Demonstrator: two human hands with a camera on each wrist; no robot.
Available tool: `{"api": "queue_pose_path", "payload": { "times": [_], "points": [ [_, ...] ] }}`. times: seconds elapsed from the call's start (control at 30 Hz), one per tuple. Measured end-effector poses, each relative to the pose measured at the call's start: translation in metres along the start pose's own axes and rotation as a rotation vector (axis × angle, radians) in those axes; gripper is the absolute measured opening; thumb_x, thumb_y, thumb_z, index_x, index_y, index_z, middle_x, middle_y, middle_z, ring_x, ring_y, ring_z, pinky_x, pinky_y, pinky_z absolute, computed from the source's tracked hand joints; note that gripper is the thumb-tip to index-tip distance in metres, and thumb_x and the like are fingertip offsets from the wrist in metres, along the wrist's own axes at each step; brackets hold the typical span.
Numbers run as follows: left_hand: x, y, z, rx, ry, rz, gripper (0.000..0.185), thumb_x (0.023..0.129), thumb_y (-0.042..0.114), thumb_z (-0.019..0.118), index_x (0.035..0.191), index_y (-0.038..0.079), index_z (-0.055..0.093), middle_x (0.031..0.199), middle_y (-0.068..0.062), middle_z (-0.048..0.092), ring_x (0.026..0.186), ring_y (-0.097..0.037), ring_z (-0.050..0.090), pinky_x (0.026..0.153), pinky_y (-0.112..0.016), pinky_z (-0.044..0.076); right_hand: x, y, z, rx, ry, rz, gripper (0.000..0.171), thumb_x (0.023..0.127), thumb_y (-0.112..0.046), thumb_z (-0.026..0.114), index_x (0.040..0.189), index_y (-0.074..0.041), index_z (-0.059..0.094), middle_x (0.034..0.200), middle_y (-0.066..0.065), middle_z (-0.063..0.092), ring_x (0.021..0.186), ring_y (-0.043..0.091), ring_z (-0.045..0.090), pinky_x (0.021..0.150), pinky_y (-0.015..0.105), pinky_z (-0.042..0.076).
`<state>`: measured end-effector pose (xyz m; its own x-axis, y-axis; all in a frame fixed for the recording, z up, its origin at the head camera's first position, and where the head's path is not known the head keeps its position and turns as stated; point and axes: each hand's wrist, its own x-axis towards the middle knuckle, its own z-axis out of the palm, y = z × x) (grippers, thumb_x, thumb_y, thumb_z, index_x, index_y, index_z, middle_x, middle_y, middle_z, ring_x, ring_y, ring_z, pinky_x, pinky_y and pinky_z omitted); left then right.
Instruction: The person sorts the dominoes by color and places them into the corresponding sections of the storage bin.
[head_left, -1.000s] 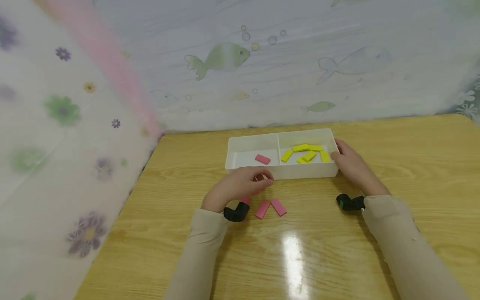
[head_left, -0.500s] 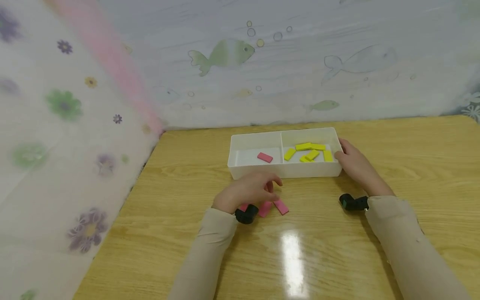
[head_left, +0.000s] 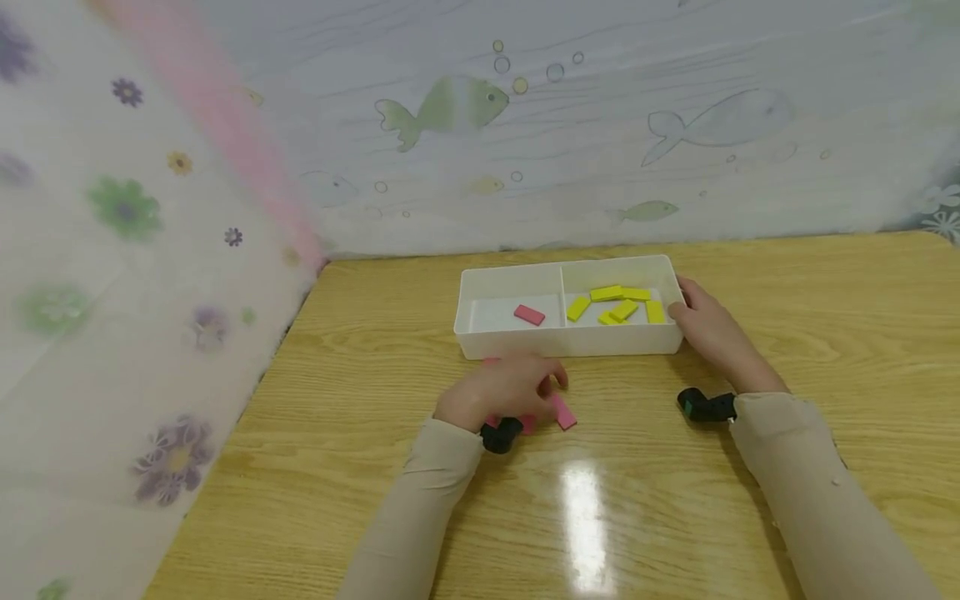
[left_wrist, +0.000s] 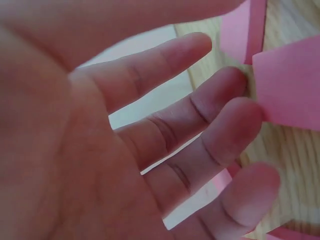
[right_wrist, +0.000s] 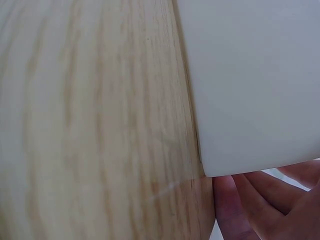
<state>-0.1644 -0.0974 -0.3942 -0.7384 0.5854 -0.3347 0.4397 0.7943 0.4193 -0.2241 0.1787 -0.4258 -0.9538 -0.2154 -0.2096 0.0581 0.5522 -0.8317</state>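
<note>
My left hand is low over a group of pink domino blocks in front of the white divided box. Its fingers are loosely bent and spread, with nothing between them. Close beside its fingertips in the left wrist view is a pink domino block; the hand partly hides others in the head view. At the box's right end, my right hand grips the end wall, thumb toward the near corner. Fingers show past the white wall in the right wrist view.
One pink domino block lies in the box's left compartment. Several yellow ones lie in the right compartment, past the divider. The wooden table meets painted walls at the back and left.
My left hand has moved right and nearer to me, from beside the box's front wall to over the pink domino blocks. The right hand keeps its grip on the box.
</note>
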Motion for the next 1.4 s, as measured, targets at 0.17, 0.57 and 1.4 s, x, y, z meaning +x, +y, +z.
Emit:
{"api": "queue_pose_path", "payload": {
  "times": [0.17,0.57,1.4],
  "points": [
    [0.002,0.002,0.004,0.018,-0.008,-0.001,0.022,0.081,0.016,0.062,0.103,0.016,0.059,0.086,0.004,0.054,0.076,-0.008,0.047,0.063,-0.017,0.04,0.0,-0.001,-0.001,0.014,0.002,-0.007,0.058,0.094,-0.03,0.024,0.144,-0.016,-0.002,0.148,0.011,0.007,0.132,0.034,0.01,0.099,0.058,0.015],
    [0.007,-0.001,0.012,0.007,-0.037,-0.02,0.012,0.079,0.021,0.066,0.089,0.019,0.058,0.078,0.006,0.053,0.069,-0.008,0.048,0.058,-0.019,0.039,-0.002,0.001,0.003,0.02,-0.014,-0.005,0.058,0.094,-0.032,0.024,0.144,-0.016,-0.002,0.148,0.012,0.007,0.132,0.034,0.01,0.099,0.057,0.016],
    [0.003,-0.006,0.004,-0.085,0.036,0.058,0.012,0.086,0.022,0.059,0.097,0.024,0.06,0.091,0.01,0.056,0.082,-0.005,0.05,0.073,-0.019,0.041,-0.001,-0.001,0.001,0.013,0.001,-0.018,0.057,0.095,-0.029,0.024,0.144,-0.016,-0.001,0.148,0.011,0.008,0.132,0.034,0.012,0.099,0.057,0.017]
  ]
}}
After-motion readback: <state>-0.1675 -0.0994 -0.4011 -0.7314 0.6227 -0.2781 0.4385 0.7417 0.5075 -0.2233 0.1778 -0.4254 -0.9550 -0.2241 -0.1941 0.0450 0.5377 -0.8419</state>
